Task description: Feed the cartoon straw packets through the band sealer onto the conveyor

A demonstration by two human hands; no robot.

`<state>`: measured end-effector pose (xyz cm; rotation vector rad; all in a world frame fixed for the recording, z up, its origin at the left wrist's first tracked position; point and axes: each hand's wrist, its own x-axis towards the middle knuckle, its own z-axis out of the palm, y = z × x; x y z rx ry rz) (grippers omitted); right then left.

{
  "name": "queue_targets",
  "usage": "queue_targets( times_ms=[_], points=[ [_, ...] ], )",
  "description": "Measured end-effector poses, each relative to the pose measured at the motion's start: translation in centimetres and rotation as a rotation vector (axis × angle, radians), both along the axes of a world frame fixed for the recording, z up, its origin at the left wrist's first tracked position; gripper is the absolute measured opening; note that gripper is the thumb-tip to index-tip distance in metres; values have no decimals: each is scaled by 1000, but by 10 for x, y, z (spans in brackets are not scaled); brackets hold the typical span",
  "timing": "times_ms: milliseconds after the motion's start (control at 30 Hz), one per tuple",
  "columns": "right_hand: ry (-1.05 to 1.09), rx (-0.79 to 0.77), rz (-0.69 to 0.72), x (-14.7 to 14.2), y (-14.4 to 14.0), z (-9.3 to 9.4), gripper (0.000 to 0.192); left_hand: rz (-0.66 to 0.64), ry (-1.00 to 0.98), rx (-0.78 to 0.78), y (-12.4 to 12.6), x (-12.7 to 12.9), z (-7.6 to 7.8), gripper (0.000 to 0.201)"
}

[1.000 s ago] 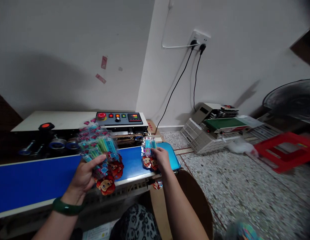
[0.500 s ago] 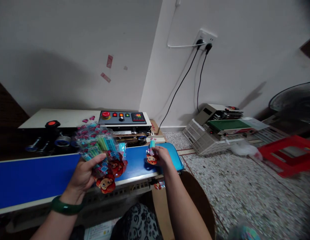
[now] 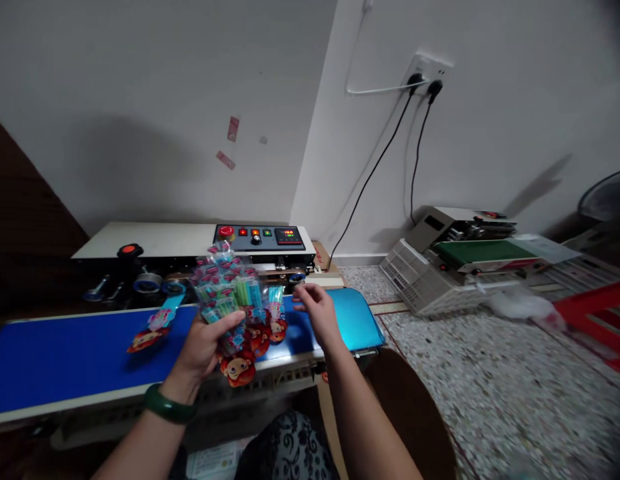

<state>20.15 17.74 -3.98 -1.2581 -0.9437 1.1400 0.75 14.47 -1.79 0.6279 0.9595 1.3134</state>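
A blue conveyor belt (image 3: 70, 360) runs across the front of a band sealing machine (image 3: 155, 243), and everything here sits in relation to it. Above the belt's right half, the left hand (image 3: 207, 343), a green bangle (image 3: 169, 405) on its wrist, holds a fanned stack of cartoon-printed packets (image 3: 230, 300) upright, thumb pressed across the front and fingers curled behind. Just right of that stack the right hand (image 3: 315, 317) hovers over the belt with its fingers loosely spread and slightly bent, holding nothing; one packet (image 3: 276, 320) stands between this hand and the stack, and whether the fingertips touch it cannot be told. Farther left on the belt, a single packet (image 3: 153, 328) lies flat, its tip towards the machine. Behind the belt the machine's control panel (image 3: 263, 235) shows a red mushroom button, small lit switches and a red digital readout. The belt's right end is a lighter turquoise plate (image 3: 357, 320). Right of the belt, on a speckled terrazzo floor (image 3: 490, 387), stands a second sealing machine (image 3: 455, 263) with a green belt, near a red plastic crate (image 3: 597, 317). Two black cables (image 3: 385, 153) rise from behind the belt up a plain white wall to a wall socket (image 3: 427, 70).
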Motion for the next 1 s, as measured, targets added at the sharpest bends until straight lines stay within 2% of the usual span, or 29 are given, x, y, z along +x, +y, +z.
queue_targets(
  times_ms=[67,133,300,433,500,600,700,800,900,1000],
  points=[
    [-6,136,168,-16,-17,9,24,-47,-10,17,-1,5,-2,36],
    [4,208,216,-31,-29,15,21,-72,-24,29,-3,11,-3,37],
    [95,247,28,-45,-36,11,14,-58,-58,20,-3,24,-5,35],
    [56,283,-233,-41,-35,4,16,22,-62,20,2,26,-9,32],
    [86,260,-313,-40,-34,2,17,40,-73,16,3,28,-12,35],
    [117,188,-293,-46,-34,-2,18,53,-110,-28,2,39,-16,35],
    [-21,181,-328,-57,-34,-5,20,115,-163,-49,-3,55,-16,33],
    [-118,164,-396,-62,-34,-5,24,100,-155,-6,-9,68,-14,34],
    [-34,149,-413,-58,-32,-5,27,62,-115,16,-13,73,-13,33],
    [59,127,-490,-51,-29,-3,28,36,-46,22,-13,74,-18,32]
  ],
)
